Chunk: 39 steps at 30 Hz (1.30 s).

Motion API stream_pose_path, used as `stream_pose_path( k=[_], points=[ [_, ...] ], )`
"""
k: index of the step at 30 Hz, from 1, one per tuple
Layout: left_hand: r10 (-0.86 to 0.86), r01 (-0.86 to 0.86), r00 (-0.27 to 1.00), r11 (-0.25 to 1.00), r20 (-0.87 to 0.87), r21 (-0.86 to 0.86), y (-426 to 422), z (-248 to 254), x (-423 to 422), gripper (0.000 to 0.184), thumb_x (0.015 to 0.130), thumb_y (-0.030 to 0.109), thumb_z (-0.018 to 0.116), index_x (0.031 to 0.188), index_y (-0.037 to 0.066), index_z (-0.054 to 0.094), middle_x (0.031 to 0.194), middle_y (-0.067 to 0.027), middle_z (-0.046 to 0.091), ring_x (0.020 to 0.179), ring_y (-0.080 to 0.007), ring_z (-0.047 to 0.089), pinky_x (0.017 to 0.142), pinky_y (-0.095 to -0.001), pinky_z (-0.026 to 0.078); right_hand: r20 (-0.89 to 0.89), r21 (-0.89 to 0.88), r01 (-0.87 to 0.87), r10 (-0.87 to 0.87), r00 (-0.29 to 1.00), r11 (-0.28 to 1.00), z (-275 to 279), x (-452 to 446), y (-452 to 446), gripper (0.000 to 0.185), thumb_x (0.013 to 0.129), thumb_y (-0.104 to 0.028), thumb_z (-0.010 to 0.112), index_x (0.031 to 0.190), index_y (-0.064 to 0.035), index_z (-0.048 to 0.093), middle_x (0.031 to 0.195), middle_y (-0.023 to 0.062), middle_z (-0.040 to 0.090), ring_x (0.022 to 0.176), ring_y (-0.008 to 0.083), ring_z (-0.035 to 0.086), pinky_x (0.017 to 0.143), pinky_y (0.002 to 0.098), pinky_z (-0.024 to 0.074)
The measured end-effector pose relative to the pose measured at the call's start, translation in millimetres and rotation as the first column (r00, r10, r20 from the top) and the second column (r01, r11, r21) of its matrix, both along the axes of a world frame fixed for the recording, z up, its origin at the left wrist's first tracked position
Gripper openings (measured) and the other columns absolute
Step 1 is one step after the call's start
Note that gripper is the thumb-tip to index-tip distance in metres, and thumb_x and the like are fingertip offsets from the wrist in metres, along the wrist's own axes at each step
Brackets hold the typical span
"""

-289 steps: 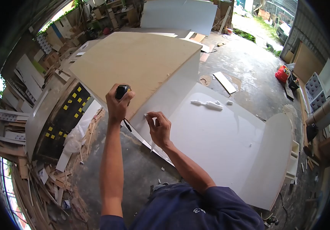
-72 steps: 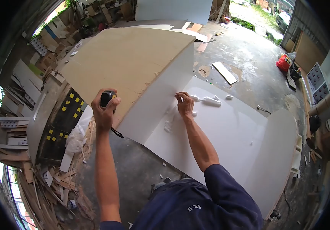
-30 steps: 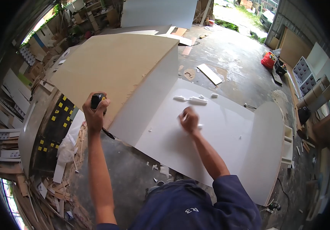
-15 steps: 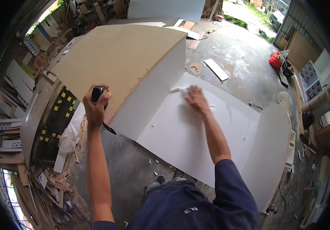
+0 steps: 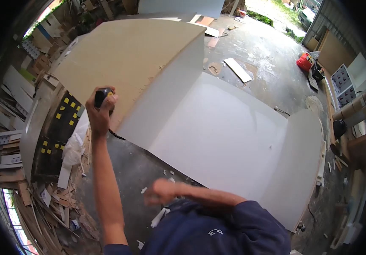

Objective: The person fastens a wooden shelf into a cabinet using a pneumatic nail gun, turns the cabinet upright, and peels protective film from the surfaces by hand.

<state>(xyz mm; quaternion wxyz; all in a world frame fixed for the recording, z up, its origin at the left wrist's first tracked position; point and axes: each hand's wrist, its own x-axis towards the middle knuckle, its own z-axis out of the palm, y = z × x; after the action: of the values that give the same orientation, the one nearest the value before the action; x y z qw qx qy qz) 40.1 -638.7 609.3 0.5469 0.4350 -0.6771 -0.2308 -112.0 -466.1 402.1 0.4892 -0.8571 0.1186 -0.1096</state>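
My left hand [image 5: 99, 117] is closed around a black tape measure [image 5: 103, 96] with a bit of yellow on it, held up before the pale wooden panel [image 5: 123, 55]. A black strap [image 5: 116, 135] hangs below that hand. Smeared by motion, my right hand [image 5: 161, 191] is low over the floor, in front of the near edge of the white cabinet's inner panel [image 5: 217, 131]; its fingers are not clear. White scraps [image 5: 159, 217] lie on or just above the floor beneath it. One small white bit [image 5: 270, 147] shows on the panel's right side.
A white board [image 5: 237, 70] lies on the concrete floor past the cabinet. At left are wood offcuts [image 5: 62, 197], plastic wrapping [image 5: 74, 148] and a black panel with yellow squares [image 5: 64, 119]. A red bag [image 5: 305, 61] sits by the right wall.
My right hand has swept from the far part of the white panel to over the floor near my body. The white scraps have left the panel. My left hand still holds the tape measure.
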Motion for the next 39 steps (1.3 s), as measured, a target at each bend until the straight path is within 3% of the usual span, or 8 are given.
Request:
stream_pose_path(
  k=[3,5,7,12,15,17,34,39],
  points=[
    [0.009,-0.009,1.0,0.999,-0.014,0.031,-2,-7,-5,0.022,0.084,0.017,0.068,0.095,-0.002,0.067,0.083,-0.0015,0.062,0.075,-0.0093,0.055,0.067,-0.0239,0.045,0.242,-0.055,0.531,-0.504,0.829,0.846,-2,-38,-38,0.012,0.087,-0.021,0.066,0.095,-0.0138,0.072,0.091,0.0099,0.072,0.085,0.0316,0.07,0.075,0.0432,0.0548],
    [-0.005,0.007,1.0,0.998,-0.022,0.055,0,0,-1,0.024,0.084,0.019,0.067,0.095,-0.002,0.068,0.083,-0.0022,0.062,0.075,-0.0099,0.055,0.069,-0.0241,0.045,0.305,-0.144,0.93,-0.879,0.367,0.339,-12,-102,-110,0.011,0.083,-0.013,0.065,0.093,-0.0111,0.069,0.092,0.0108,0.069,0.089,0.0312,0.068,0.078,0.0427,0.0538],
    [-0.012,0.012,1.0,0.999,-0.003,0.042,-1,1,0,0.024,0.083,0.019,0.067,0.095,-0.002,0.068,0.084,-0.0022,0.063,0.075,-0.0095,0.055,0.069,-0.0236,0.044,0.283,-0.267,0.956,-0.958,-0.04,-0.119,-30,-171,-156,0.012,0.08,-0.005,0.065,0.091,-0.0084,0.067,0.092,0.0116,0.067,0.094,0.0309,0.066,0.082,0.0421,0.0529],
    [0.008,-0.008,1.0,0.999,0.002,0.051,1,3,2,0.027,0.083,0.021,0.066,0.096,-0.003,0.068,0.084,-0.0028,0.063,0.076,-0.0103,0.055,0.07,-0.0238,0.044,0.347,-0.561,0.619,-0.835,-0.427,-0.549,-57,-284,-190,0.021,0.081,-0.02,0.062,0.099,-0.0095,0.067,0.099,0.0106,0.062,0.103,0.0284,0.057,0.091,0.043,0.0451],
    [0.018,-0.019,1.0,0.998,0.008,0.054,3,2,2,0.029,0.082,0.023,0.066,0.096,-0.003,0.068,0.084,-0.0035,0.063,0.076,-0.011,0.055,0.071,-0.0243,0.045,0.318,-0.577,0.572,-0.805,-0.5,-0.583,-113,-346,-198,0.019,0.081,-0.024,0.063,0.094,-0.0094,0.064,0.093,0.009,0.057,0.097,0.0262,0.054,0.09,0.0413,0.0452],
    [0.023,-0.023,1.0,0.999,-0.003,0.047,2,4,0,0.03,0.081,0.023,0.066,0.096,-0.003,0.068,0.084,-0.0038,0.063,0.076,-0.0116,0.055,0.071,-0.0248,0.045,0.152,-0.549,0.565,-0.739,-0.657,-0.615,-47,-317,-169,0.028,0.079,-0.029,0.064,0.097,-0.008,0.065,0.1,0.0093,0.057,0.102,0.0275,0.053,0.093,0.0421,0.045],
    [0.021,-0.02,1.0,0.999,-0.013,0.046,5,6,-2,0.03,0.079,0.022,0.063,0.096,-0.003,0.067,0.083,-0.0056,0.06,0.076,-0.0135,0.055,0.072,-0.0256,0.045,0.043,-0.492,0.742,-0.863,-0.503,-0.456,-44,-331,-148,0.033,0.077,-0.022,0.066,0.106,-0.005,0.069,0.114,0.0128,0.063,0.111,0.0318,0.056,0.099,0.0448,0.0392],
    [0.014,-0.014,1.0,1.0,0.0,0.028,4,5,0,0.03,0.08,0.021,0.064,0.095,-0.003,0.066,0.083,-0.0053,0.06,0.075,-0.0133,0.055,0.071,-0.0262,0.046,0.183,-0.37,0.735,-0.821,-0.541,-0.568,-56,-337,-146,0.029,0.079,-0.019,0.069,0.105,-0.0056,0.069,0.112,0.0121,0.064,0.103,0.0305,0.061,0.094,0.0438,0.0447]
  ],
)
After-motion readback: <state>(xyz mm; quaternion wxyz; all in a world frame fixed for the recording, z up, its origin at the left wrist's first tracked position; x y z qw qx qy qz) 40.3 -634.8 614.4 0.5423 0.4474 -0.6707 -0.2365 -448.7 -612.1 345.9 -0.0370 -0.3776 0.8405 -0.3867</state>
